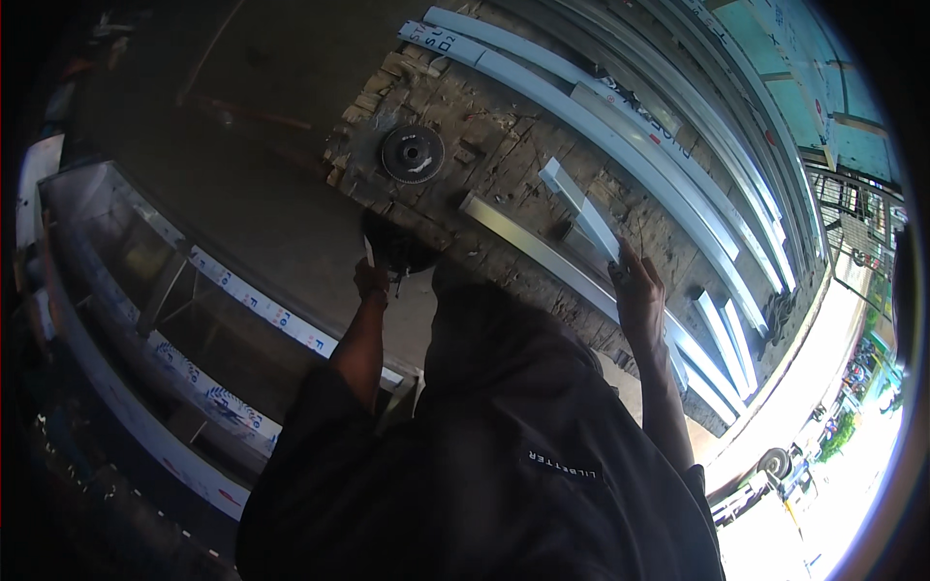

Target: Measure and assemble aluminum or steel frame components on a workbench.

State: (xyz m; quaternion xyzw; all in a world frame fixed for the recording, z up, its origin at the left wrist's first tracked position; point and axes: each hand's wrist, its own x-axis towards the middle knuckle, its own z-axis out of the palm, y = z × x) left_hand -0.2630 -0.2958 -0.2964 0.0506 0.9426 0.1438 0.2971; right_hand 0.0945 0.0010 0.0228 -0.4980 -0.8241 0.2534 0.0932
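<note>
My right hand [639,295] is over the right part of the wooden workbench. Its fingers close on the near end of a short, pale metal profile [581,208], which slants away to the upper left. Just left of that hand, a longer silver bar [533,250] lies along the bench's near side. My left hand [371,279] hangs off the bench's near left edge, fingers closed around a thin, pale, pointed piece [368,251]. Its kind is too small to make out. Close beside it is a dark round object [405,247], partly hidden in shadow.
A toothed circular saw blade [413,153] lies on the rough wooden workbench [489,184] at its left end. Long metal profiles [572,97] run along the far side. Shorter offcuts [727,339] lie at the right. A film-covered metal frame [262,300] stands at my left.
</note>
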